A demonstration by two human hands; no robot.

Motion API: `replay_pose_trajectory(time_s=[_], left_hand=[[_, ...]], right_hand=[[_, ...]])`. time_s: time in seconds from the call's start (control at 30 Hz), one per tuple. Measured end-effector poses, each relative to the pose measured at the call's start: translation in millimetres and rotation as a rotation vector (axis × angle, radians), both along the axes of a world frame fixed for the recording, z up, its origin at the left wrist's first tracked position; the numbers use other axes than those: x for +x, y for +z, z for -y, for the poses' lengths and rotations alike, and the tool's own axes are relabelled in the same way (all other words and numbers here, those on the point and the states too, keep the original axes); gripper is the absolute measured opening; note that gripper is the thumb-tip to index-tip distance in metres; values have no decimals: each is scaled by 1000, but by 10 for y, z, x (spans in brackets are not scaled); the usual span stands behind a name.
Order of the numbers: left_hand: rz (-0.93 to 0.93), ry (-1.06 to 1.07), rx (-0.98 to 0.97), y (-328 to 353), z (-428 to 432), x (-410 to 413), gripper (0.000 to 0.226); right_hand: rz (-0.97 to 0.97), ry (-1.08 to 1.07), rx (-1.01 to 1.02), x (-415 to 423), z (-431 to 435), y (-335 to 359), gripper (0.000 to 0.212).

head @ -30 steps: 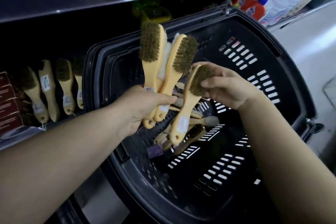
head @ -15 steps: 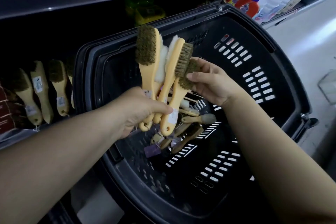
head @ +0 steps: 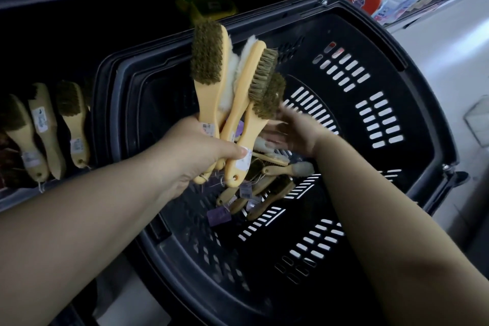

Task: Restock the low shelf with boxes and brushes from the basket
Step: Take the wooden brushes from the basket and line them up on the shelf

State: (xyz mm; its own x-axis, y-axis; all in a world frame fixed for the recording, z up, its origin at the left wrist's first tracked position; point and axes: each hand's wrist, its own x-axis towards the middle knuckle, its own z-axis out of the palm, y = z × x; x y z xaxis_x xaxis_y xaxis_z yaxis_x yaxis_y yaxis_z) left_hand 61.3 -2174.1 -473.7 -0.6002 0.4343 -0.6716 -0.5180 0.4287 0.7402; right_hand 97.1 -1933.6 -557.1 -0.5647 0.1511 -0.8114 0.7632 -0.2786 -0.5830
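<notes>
Left hand [head: 201, 151] grips brushes [head: 210, 66] above basket [head: 428, 119].

The left arm reaches in bare from the lower left, forearm slanting up to the right. The left hand [head: 201, 159] is curled tight round the handles of a bundle of brushes [head: 210, 92], with the thumb laid across the front and the back of the hand toward the camera, and it holds them upright. The right arm comes in bare from the lower right, forearm slanting up to the left; the right hand [head: 293, 132] is blurred, just beside the bundle, its fingers [head: 267, 137] loosely stretched leftward and gripping nothing.
</notes>
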Motion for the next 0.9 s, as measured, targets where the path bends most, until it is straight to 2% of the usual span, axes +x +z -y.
replay_pose_trajectory(time_s=[0.03,0.1,0.13,0.17,0.2,0.3,0.37,0.4,0.43,0.5,0.53,0.57,0.6,0.67,0.77,0.8,0.9], left_hand=[[0,-2,-5,-4,0,0,20],[3,-2,-6,-17,-2,0,21],[3,-1,-6,-25,-4,2,21],[5,1,-3,-29,-5,8,22],[8,3,6,-33,-6,14,22],[23,-2,41,-39,-10,28,23],[24,-3,48,-50,-24,32,21],[19,-5,42,-56,-36,31,21],[13,-7,37,-61,-51,30,22],[0,-11,39,-60,-92,23,22],[-5,-10,39,-60,-120,20,22],[-11,-8,32,-62,-152,16,25],[-18,-7,23,-63,-190,16,30],[-31,-24,19,-60,-283,29,35],[-53,-47,63,-54,-442,71,26],[-57,-42,89,-38,-490,88,21],[-73,-35,158,16,-610,138,19]], right_hand=[[195,33,128,64,-23,-167,32],[488,315,386,237,-5,-478,29],[553,449,478,323,23,-616,35],[559,459,509,398,83,-726,40],[531,383,511,448,130,-853,42],[429,-111,440,513,293,-1005,42],[431,-550,279,499,341,-994,46],[444,-690,219,489,308,-993,46],[478,-675,215,468,243,-950,45],[563,-342,403,416,65,-866,33],[573,-181,431,409,-4,-779,19],[565,-35,429,413,-88,-708,12],[536,72,428,418,-160,-613,13],[469,89,442,424,-281,-377,12],[306,-35,492,449,-318,4,14],[217,-116,443,460,-289,138,17],[-67,-329,74,569,-119,551,28]])
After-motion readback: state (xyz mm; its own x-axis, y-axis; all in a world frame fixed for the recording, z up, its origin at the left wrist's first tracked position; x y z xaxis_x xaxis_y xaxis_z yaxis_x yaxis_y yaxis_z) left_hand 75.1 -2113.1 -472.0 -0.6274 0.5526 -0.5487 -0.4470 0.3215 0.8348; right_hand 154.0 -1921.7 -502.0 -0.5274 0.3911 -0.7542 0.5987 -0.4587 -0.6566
